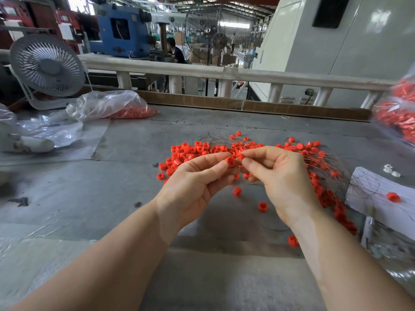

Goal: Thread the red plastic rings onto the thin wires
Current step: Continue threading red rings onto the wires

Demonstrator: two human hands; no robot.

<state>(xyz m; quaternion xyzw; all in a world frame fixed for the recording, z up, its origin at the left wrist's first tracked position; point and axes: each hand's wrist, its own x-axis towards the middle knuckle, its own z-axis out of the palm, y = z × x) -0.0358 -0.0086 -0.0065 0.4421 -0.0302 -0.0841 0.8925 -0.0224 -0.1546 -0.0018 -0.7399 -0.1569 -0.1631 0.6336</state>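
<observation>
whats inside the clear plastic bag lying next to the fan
The clear plastic bag holds a heap of red plastic rings at its right end. The crumpled film hides whatever lies further inside.

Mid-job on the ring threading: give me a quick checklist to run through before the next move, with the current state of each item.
1. Ring in grip: ok. The left hand pinches a red ring between thumb and fingertips.
2. Second grip engaged: ok. The right hand pinches another red piece right beside that ring.
3. Wire end lined up with the ring's hole: cannot tell; the wire is too thin to see at the fingertips.
4. Ring supply: ok. A pile of loose rings lies on the table just beyond the hands.
5. Wire supply: ok. Thin wires lie tangled among the rings.
</observation>
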